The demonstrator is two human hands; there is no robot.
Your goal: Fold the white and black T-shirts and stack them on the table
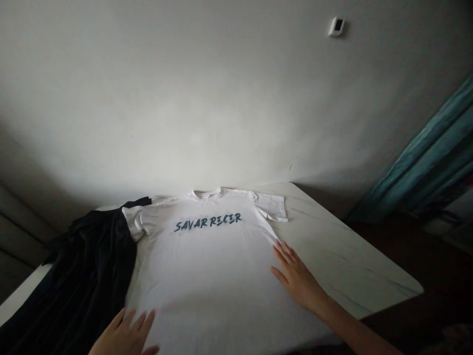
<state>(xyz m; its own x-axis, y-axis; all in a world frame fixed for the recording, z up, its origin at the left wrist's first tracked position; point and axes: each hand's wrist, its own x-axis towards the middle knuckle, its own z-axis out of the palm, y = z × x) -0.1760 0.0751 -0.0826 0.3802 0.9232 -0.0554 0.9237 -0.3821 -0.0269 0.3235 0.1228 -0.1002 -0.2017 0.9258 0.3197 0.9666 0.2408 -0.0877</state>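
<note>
A white T-shirt (207,266) with dark lettering across its chest lies spread flat, its collar toward the wall and its lower end toward me. My right hand (295,276) rests at the shirt's right side edge, fingers stretched out and slightly apart. Near the lower left edge of the shirt is my left hand (127,333), with its fingers spread; the bottom of that hand is cut off by the frame. Neither hand grips anything. The left sleeve of the shirt overlaps a black garment (92,266), while the right sleeve lies on the table.
The white marble-patterned table (332,246) meets a pale wall (207,98) at the back. Its rounded right corner ends above a dark floor (424,251). A teal curtain (417,148) hangs at the right, and a small white device (336,26) is fixed high on the wall.
</note>
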